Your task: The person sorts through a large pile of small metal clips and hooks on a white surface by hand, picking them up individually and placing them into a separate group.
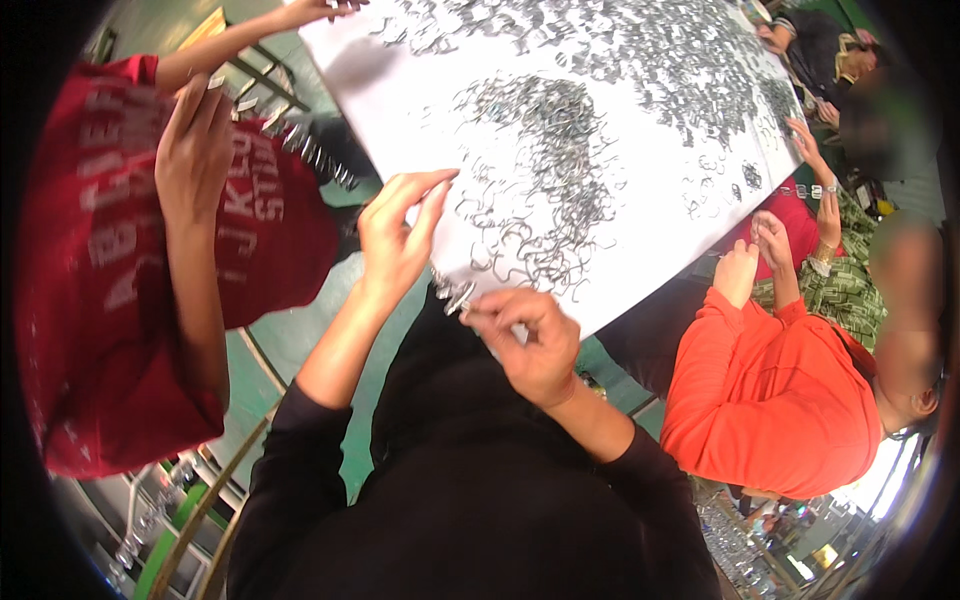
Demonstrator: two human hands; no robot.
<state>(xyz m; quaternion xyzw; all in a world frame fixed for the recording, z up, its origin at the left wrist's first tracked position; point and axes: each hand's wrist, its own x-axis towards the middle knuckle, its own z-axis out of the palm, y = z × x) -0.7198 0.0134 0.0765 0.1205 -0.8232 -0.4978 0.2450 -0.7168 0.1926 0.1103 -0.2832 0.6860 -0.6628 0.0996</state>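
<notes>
My left hand is raised over the near left edge of the white table. Its thumb and forefinger come close together; a small dark spot shows at the tips, too small to name. Lower and to the right, my right hand pinches a small shiny metal clip in front of my dark clothes. More such pieces hang together in a short row beside it, partly hidden. Ahead of both hands lies a loose pile of curved metal clips, spread on the tabletop.
More metal pieces cover the far part of the table. A person in a dark red shirt stands close on my left, holding a row of metal pieces. A person in an orange top is close on my right. Others work farther along.
</notes>
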